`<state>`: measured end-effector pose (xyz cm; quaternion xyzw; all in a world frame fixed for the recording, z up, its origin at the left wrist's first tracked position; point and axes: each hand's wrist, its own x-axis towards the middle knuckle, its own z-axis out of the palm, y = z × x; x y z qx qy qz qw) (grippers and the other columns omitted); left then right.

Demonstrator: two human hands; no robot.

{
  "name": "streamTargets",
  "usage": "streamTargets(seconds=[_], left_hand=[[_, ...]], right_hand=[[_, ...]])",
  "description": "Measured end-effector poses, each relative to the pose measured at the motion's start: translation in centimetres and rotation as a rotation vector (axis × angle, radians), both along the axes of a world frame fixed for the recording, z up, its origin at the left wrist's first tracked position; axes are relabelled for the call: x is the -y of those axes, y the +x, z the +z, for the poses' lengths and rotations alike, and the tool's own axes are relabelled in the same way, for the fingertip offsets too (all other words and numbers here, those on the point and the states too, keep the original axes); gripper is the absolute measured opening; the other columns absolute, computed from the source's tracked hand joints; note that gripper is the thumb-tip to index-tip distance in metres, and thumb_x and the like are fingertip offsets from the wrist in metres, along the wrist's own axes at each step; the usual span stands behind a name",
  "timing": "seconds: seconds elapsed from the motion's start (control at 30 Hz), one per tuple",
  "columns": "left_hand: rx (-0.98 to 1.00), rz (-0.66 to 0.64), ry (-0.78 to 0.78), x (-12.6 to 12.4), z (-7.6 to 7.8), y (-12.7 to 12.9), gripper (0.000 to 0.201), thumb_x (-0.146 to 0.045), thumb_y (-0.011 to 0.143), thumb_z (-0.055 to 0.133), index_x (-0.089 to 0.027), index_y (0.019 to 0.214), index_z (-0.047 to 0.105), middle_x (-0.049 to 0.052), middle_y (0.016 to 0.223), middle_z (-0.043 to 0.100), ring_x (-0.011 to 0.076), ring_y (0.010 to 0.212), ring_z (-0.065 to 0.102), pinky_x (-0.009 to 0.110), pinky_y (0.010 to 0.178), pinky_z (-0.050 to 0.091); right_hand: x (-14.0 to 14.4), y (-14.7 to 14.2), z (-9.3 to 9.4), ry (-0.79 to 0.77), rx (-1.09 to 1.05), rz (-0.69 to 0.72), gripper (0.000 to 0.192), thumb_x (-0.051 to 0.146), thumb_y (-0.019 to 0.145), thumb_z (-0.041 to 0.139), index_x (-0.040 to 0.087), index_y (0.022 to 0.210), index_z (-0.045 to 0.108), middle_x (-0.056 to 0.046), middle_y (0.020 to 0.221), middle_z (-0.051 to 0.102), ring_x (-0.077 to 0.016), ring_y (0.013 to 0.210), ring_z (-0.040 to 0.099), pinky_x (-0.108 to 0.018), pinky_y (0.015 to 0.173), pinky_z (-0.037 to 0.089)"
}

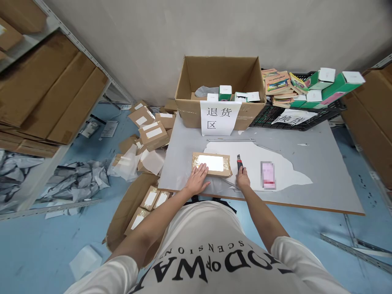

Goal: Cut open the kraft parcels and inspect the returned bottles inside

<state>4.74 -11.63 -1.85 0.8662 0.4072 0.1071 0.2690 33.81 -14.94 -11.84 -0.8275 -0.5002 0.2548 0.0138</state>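
Observation:
A small taped cardboard parcel [212,163] with a white label lies flat on the grey table [321,163], near its front edge. My left hand [197,179] rests flat on the parcel's near left corner, fingers spread. My right hand [243,178] grips a red and black utility knife [239,164], its tip pointing away from me, just right of the parcel. A pink phone [268,174] lies on the table to the right of that hand.
An open cardboard box [220,73] with a paper sign holds small white and green boxes at the table's back. A black crate [300,114] of books and green boxes stands to its right. Parcels [150,130] pile on the floor at left, beside metal shelving [45,90].

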Motion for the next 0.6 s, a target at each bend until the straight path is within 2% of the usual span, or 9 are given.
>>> streamTargets(seconds=[0.13,0.23,0.37,0.6], left_hand=[[-0.013,-0.013,0.024,0.0,-0.1,-0.1,0.068,-0.041,0.088,0.046,-0.013,0.146,0.027,0.016,0.153,0.024,0.0292,0.144,0.013,0.046,0.116,0.002],[-0.102,-0.03,0.087,0.1,-0.2,-0.2,0.067,-0.042,0.09,0.043,-0.012,0.147,0.025,0.016,0.153,0.025,0.0282,0.144,0.013,0.047,0.115,0.007],[-0.239,-0.05,0.185,0.3,-0.2,-0.2,0.067,-0.043,0.091,0.039,-0.012,0.147,0.021,0.014,0.153,0.025,0.0262,0.144,0.013,0.047,0.115,0.013],[-0.256,-0.054,0.233,0.3,-0.6,-0.2,0.068,-0.045,0.091,0.039,-0.011,0.147,0.023,0.013,0.153,0.024,0.0259,0.144,0.013,0.046,0.115,0.015]], right_hand=[[-0.2,0.1,0.3,-0.029,0.064,0.029,0.064,0.015,0.089,0.035,0.014,0.15,0.017,-0.024,0.141,0.034,-0.0312,0.129,0.038,-0.044,0.1,0.038],[-0.6,0.0,0.8,-0.099,0.152,0.041,0.061,0.017,0.09,0.036,0.016,0.149,0.02,-0.024,0.128,0.043,-0.0307,0.117,0.048,-0.043,0.093,0.042],[-0.8,-0.2,1.6,-0.132,0.224,0.057,0.06,0.017,0.091,0.034,0.017,0.149,0.02,-0.02,0.12,0.047,-0.0289,0.109,0.05,-0.039,0.085,0.045],[-0.7,0.4,3.5,-0.066,0.148,0.068,0.065,0.019,0.086,0.037,0.014,0.148,0.022,-0.019,0.115,0.05,-0.0273,0.099,0.056,-0.036,0.083,0.045]])
